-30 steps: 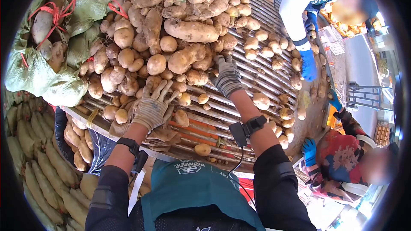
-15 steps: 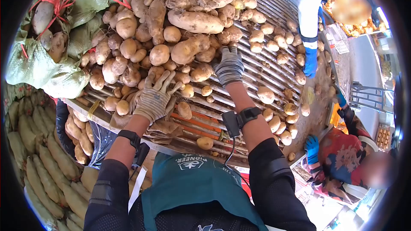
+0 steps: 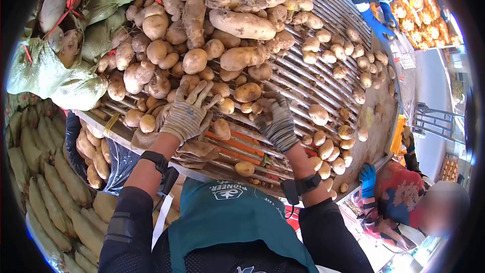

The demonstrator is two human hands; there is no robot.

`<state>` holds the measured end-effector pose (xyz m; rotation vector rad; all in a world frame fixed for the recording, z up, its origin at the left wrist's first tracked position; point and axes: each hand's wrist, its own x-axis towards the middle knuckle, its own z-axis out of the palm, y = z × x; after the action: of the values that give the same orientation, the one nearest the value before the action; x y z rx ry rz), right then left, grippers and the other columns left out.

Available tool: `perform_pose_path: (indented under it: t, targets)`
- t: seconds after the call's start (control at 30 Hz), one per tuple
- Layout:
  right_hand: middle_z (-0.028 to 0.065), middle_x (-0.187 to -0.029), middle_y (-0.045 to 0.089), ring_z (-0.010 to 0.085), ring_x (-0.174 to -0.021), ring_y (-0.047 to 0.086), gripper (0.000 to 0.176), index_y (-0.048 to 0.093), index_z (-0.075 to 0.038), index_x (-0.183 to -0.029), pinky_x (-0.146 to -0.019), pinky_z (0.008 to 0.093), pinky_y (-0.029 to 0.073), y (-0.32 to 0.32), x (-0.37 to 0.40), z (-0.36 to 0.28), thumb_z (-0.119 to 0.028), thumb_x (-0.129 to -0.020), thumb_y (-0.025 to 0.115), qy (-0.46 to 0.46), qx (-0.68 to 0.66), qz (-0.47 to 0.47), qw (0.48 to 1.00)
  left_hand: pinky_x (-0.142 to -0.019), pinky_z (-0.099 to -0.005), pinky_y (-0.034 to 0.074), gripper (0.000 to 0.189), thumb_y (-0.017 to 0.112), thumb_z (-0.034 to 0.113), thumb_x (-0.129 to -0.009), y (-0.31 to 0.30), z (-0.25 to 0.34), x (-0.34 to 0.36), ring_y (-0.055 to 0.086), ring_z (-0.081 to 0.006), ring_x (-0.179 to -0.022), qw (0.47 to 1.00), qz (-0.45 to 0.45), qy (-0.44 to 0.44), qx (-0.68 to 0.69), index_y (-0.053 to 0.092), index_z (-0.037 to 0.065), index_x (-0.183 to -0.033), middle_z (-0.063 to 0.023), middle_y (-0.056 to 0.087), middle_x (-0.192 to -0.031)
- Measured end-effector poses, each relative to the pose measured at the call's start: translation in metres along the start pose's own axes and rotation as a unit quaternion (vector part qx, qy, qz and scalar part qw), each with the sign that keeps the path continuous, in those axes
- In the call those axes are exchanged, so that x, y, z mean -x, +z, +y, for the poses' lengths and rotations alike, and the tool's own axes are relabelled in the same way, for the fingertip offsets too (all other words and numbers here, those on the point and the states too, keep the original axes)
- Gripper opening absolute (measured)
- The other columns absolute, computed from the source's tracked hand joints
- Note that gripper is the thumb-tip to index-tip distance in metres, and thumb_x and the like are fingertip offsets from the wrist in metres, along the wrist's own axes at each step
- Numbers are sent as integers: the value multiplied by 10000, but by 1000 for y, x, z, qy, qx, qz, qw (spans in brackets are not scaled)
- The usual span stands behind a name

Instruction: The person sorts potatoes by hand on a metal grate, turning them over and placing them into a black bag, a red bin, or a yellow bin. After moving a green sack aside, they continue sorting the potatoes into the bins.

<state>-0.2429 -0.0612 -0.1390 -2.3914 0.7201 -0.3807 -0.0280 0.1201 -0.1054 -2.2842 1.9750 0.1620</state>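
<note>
My left hand [image 3: 187, 114], in a pale striped work glove, lies with its fingers spread over the near edge of a heap of potatoes [image 3: 194, 61]. A crumpled brown cloth [image 3: 194, 150] shows beneath its wrist. My right hand [image 3: 279, 124], in a grey striped glove, is curled low over the slatted metal rack [image 3: 298, 93]. Something dark and soil-brown shows at its fingers, and I cannot tell what it is. Just left of those fingers lie a larger potato [image 3: 247, 92] and several small ones. A single potato [image 3: 244, 169] rests near the rack's front edge.
Green sacks [image 3: 55, 83] tied with red string stand at the left. Below them are long filled sacks [image 3: 48, 197] and a black bag [image 3: 129, 164] beside potatoes. Loose potatoes spread rightward. One co-worker's blue glove [image 3: 368, 179] is at the right edge, another's blue-gloved hand [image 3: 376, 26] at the top right.
My right hand has drawn back from the heap toward me, its fingers curling. My left hand stays spread. The far co-worker's blue-gloved hand has moved up, away from the rack.
</note>
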Motion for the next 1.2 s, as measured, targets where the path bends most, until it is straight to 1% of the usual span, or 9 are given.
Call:
perform_pose_path:
  t: [0.03, 0.2, 0.33, 0.47, 0.53, 0.67, 0.93, 1.1, 1.2]
  targets:
    - [170, -1218, 548, 327, -1115, 550, 602, 558, -107, -1253, -952, 469, 479, 3, 4, -6, -302, -736, 798, -51, 26, 11, 998, -1156, -612, 145, 513, 499, 369, -917, -2, 0, 1, 255, -249, -1458, 1000, -5, -3, -5, 490, 223, -1408, -107, 310, -1561]
    - [188, -1227, 537, 372, -1170, 504, 765, 512, -104, -1285, -978, 498, 445, 38, 6, -19, -470, -680, 804, -26, 140, 74, 987, -1161, -608, 150, 509, 489, 365, -927, -8, 4, 1, 263, -249, -1456, 1000, -22, -6, -17, 481, 226, -1416, -104, 317, -1560]
    - [245, -1247, 534, 436, -1114, 537, 655, 544, -63, -1213, -974, 522, 442, 39, -7, -26, -420, -718, 782, 15, 111, 23, 993, -1165, -615, 131, 511, 484, 367, -926, -6, 3, 0, 263, -250, -1458, 999, -27, -12, -24, 483, 224, -1416, -110, 322, -1558]
    - [226, -1181, 560, 394, -1066, 569, 491, 577, -54, -1158, -912, 490, 501, 36, -5, -22, -320, -778, 737, -9, 91, 52, 994, -1169, -609, 128, 511, 488, 373, -922, -4, 3, 0, 271, -255, -1453, 999, -7, -3, -49, 500, 204, -1404, -116, 327, -1554]
    - [221, -1187, 570, 392, -1065, 580, 391, 606, -74, -1126, -877, 485, 518, 32, -8, -26, -234, -782, 702, -93, 169, 46, 980, -1171, -605, 128, 513, 491, 375, -919, -4, 1, 2, 275, -256, -1449, 999, 0, -3, -46, 506, 196, -1400, -117, 328, -1552]
    - [155, -1094, 618, 366, -1021, 607, 275, 649, -119, -1104, -847, 479, 526, 41, -10, -21, -186, -843, 595, -97, 153, -23, 983, -1165, -598, 141, 543, 505, 392, -906, -2, 2, 0, 269, -269, -1442, 998, 5, 12, -60, 496, 177, -1405, -123, 333, -1547]
    - [161, -1100, 609, 364, -1073, 600, 256, 655, -145, -1138, -831, 448, 550, 32, -17, -48, -197, -923, 526, -35, 177, -91, 979, -1156, -590, 155, 567, 554, 365, -856, -1, 6, 0, 292, -286, -1413, 995, 21, 12, -94, 506, 146, -1377, -138, 360, -1523]
    - [212, -1133, 604, 366, -1034, 633, 292, 651, -136, -1163, -846, 441, 548, 9, 12, -40, -201, -879, 625, 25, 169, -176, 969, -1138, -588, 182, 556, 537, 362, -866, -9, 9, 0, 298, -304, -1411, 992, 45, 8, -115, 505, 133, -1372, -147, 340, -1534]
    - [195, -1056, 652, 332, -945, 671, 377, 641, -139, -1204, -822, 408, 551, -32, 56, -35, -167, -831, 686, 99, -11, -143, 985, -1144, -588, 174, 562, 515, 357, -877, -9, 14, 2, 288, -317, -1417, 992, 20, -12, -123, 492, 104, -1378, -152, 318, -1544]
